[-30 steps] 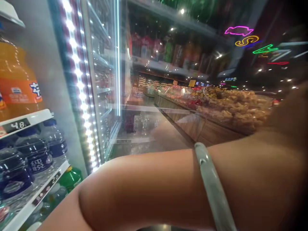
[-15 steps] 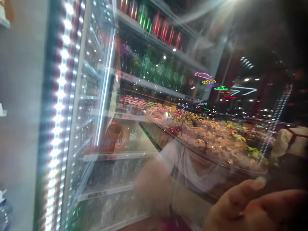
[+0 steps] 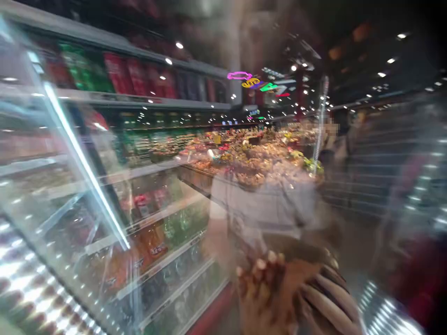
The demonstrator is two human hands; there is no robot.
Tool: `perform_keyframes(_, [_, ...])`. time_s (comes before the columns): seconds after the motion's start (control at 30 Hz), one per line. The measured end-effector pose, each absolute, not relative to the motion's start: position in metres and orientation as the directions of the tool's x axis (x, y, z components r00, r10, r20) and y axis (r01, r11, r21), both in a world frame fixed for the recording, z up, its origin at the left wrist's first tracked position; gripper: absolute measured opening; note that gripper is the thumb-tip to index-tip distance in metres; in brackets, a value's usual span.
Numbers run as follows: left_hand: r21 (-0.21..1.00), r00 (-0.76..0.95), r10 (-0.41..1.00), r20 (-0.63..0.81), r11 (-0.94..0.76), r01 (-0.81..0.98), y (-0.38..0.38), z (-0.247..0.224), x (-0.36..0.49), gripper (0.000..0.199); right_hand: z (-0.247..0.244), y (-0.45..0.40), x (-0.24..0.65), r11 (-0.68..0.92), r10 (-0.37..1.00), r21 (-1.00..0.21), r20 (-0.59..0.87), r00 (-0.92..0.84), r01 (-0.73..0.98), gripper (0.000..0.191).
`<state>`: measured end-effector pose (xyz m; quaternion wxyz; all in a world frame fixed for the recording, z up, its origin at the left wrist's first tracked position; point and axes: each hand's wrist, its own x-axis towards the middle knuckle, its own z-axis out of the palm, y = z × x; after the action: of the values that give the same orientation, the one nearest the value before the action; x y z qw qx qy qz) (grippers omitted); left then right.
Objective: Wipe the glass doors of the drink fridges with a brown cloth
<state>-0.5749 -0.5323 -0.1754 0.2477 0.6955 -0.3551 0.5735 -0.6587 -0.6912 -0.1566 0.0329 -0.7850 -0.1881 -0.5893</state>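
Note:
A glass cooler door fills much of the view, with a bright light strip [image 3: 85, 163] along its frame. At the bottom, right of centre, is my right hand [image 3: 328, 298], its fingers stretched and slightly apart, nothing visible in them. Beside it, to the left, fingertips point up on a blurred hand shape [image 3: 261, 288]. Whether that is my left hand or a reflection in the glass is unclear. A see-through reflection of a white shirt [image 3: 258, 200] lies over the scene above the hands.
Shelves hold red cans [image 3: 118, 74], green cans [image 3: 75, 65], orange bottles [image 3: 150, 242] and clear bottles. Heaped produce [image 3: 265, 160] shows in the reflection, with neon signs [image 3: 239, 75] above. A blurred person [image 3: 335, 135] stands at the right. Bright lights cross the lower left corner.
The view has swung right and levelled, so the door's light strip now slants at the left. The hand at lower right changed from fingers pointing right to two hand shapes side by side.

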Motion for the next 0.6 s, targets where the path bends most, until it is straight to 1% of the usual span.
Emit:
perform_keyframes(0.07, [0.030,0.202,-0.226,0.953,-0.592,-0.805,-0.530,-0.162,-0.584,0.072,-0.125,-0.687,-0.663,-0.928,0.258,0.173,0.937,0.236,0.330,0.028])
perform_keyframes(0.1, [0.043,0.234,-0.249,0.940,-0.591,-0.805,-0.529,-0.154,-0.588,0.075,-0.111,-0.686,-0.665,-0.927,0.265,0.181,0.935,0.234,0.329,0.027])
perform_keyframes(0.17, [0.029,0.247,-0.300,0.921,-0.582,-0.813,-0.528,-0.142,-0.594,0.077,-0.095,-0.687,-0.674,-0.934,0.256,0.170,0.932,0.258,0.313,0.026])
perform_keyframes(0.27, [0.028,0.256,-0.334,0.907,-0.558,-0.830,-0.525,-0.134,-0.599,0.071,-0.102,-0.689,-0.690,-0.960,0.187,0.112,0.938,0.293,0.256,0.023])
perform_keyframes(0.33, [0.023,0.252,-0.358,0.899,-0.536,-0.844,-0.524,-0.128,-0.601,0.067,-0.113,-0.688,-0.698,-0.961,0.199,0.123,0.930,0.309,0.249,0.020])
perform_keyframes(0.4, [-0.018,0.211,-0.393,0.895,-0.505,-0.863,-0.524,-0.118,-0.601,0.067,-0.115,-0.687,-0.700,-0.952,0.244,0.163,0.916,0.320,0.258,0.019])
perform_keyframes(0.47, [-0.043,0.189,-0.419,0.888,-0.486,-0.873,-0.526,-0.103,-0.602,0.069,-0.106,-0.687,-0.698,-0.949,0.262,0.183,0.910,0.321,0.255,0.018])
perform_keyframes(0.53, [-0.029,0.206,-0.424,0.882,-0.485,-0.874,-0.529,-0.089,-0.604,0.069,-0.091,-0.690,-0.697,-0.950,0.261,0.182,0.908,0.326,0.254,0.018])
perform_keyframes(0.6, [-0.018,0.222,-0.427,0.877,-0.490,-0.871,-0.532,-0.079,-0.607,0.067,-0.082,-0.697,-0.702,-0.959,0.232,0.158,0.912,0.339,0.234,0.019])
